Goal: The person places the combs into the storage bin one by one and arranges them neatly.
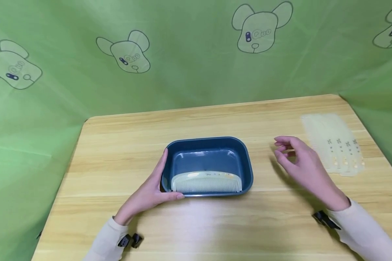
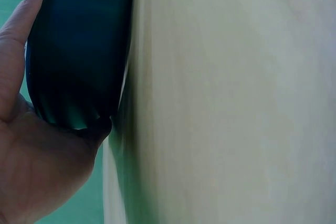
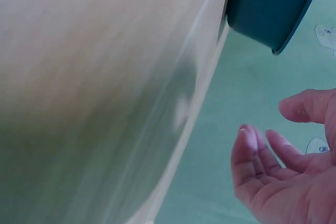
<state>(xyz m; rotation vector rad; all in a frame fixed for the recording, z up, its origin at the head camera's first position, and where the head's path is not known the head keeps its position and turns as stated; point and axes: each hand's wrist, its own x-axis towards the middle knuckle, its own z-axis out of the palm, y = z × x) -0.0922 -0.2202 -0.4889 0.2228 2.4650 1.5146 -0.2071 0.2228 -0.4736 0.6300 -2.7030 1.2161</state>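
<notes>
A dark blue rectangular plastic box [image 1: 209, 158] sits on the table with its open top facing up. Inside it, along the near wall, one pale green comb [image 1: 206, 176] lies with its teeth toward me. My left hand [image 1: 147, 194] grips the box's left end, thumb along the near side and fingers round the end wall; the left wrist view has this hand [image 2: 39, 156] against the box wall. To the right of the box my right hand [image 1: 305, 166] hovers over the table, fingers loosely bent and holding nothing. Its thumb and fingertips stand apart in the right wrist view.
Several pale, see-through combs [image 1: 330, 141] lie overlapping at the right side of the wooden table [image 1: 124, 141], just beyond my right hand. A green cloth [image 1: 196, 79] with printed animal heads hangs behind the table and along its sides.
</notes>
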